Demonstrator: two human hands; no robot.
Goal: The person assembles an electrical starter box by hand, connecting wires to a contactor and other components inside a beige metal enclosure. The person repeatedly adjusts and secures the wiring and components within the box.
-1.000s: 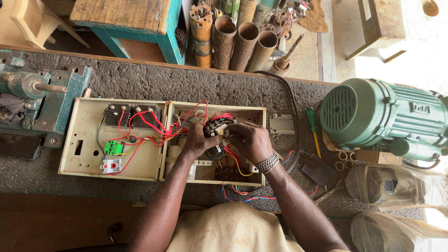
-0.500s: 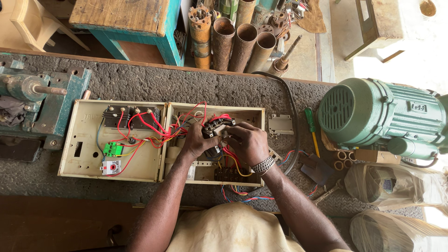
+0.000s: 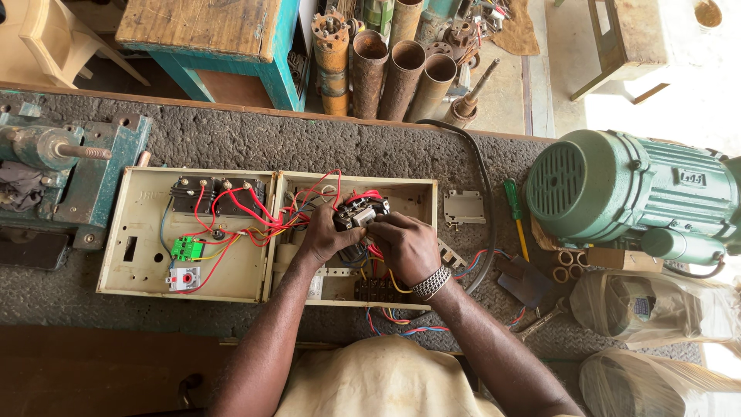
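Hands meet over the beige box: left hand and right hand both clamped on the black switch block, just above them.

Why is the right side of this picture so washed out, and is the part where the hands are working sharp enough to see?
Head view: sunlight blows out the floor at the upper right and glares off the plastic bags; the green motor stays readable. The left hand and right hand, both on the black component in the open box, are evenly lit and sharp; edges bend slightly.
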